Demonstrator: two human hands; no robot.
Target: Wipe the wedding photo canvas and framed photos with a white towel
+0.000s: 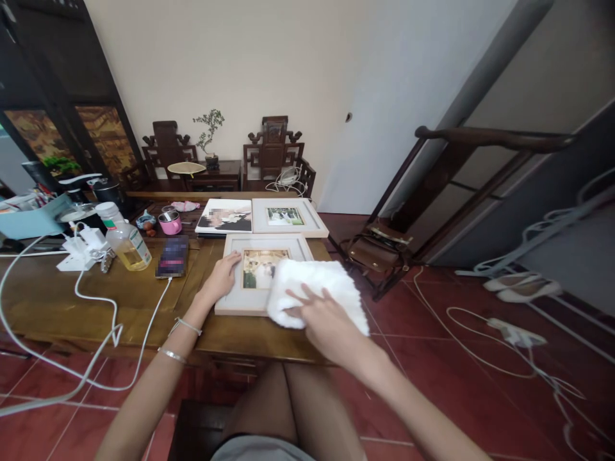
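A white-framed photo [250,246] lies flat on the wooden table [96,301] in front of me. My left hand [220,280] rests on the frame's left edge, fingers stretched flat across it. My right hand [319,317] lies flat with fingers spread on a fluffy white cloth [317,282], which covers the frame's right part. Behind this frame lie a second white-framed photo [288,216] and an unframed photo print [225,216].
A phone [173,256] on a white cable, a bottle of yellowish liquid [125,244], a white power strip [82,251] and a pink cup [170,222] sit on the table's left. A dark wooden rack [461,173] and loose cables [509,333] are on the red tile floor to the right.
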